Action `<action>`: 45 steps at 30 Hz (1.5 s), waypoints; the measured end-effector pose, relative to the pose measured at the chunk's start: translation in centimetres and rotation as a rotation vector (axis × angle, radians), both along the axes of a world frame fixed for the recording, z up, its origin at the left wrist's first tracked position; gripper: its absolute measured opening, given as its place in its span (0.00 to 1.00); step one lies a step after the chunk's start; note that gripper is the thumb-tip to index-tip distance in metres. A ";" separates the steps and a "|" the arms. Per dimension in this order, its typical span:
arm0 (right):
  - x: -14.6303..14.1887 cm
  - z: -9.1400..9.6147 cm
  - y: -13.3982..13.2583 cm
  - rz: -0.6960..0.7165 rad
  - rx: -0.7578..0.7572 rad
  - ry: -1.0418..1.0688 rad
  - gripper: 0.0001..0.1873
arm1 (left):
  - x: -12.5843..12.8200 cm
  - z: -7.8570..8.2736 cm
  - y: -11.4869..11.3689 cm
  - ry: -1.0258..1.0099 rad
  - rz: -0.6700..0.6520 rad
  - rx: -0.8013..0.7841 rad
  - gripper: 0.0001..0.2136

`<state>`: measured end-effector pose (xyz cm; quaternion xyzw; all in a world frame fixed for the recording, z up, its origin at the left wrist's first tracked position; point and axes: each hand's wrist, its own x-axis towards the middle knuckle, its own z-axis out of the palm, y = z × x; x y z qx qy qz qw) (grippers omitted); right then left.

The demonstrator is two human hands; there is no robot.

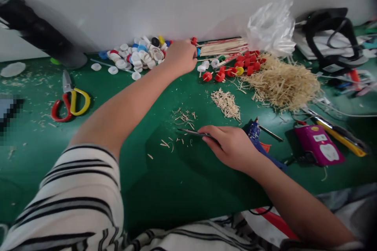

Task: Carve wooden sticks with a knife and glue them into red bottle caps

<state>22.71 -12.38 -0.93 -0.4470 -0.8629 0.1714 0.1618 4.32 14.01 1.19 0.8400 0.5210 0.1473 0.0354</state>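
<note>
My left hand (181,57) reaches to the back of the green table, between the pile of plastic bottle caps (144,53) and the left end of a bundle of thin wooden sticks (220,47). Its fingers are curled downward, and what they grip, if anything, is hidden. Nearer the front, my right hand (231,145) is closed on a thin dark blade (190,131) that points left. Small wood shavings (185,117) lie just beyond the blade's tip. A heap of short wood slivers (226,104) sits behind my right hand.
Red caps with sticks through them (247,62) lie beside a straw-coloured shavings pile (285,82). Scissors (70,100) and a black bottle (44,31) are left. A blue glue gun (255,133), purple box (319,145), yellow cutter (341,137) and plastic bag (271,27) are right.
</note>
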 end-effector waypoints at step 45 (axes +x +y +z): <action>0.7 -0.6 0.9 -0.078 0.011 0.165 0.10 | -10.6 5.4 -16.2 -0.879 -0.097 0.202 0.15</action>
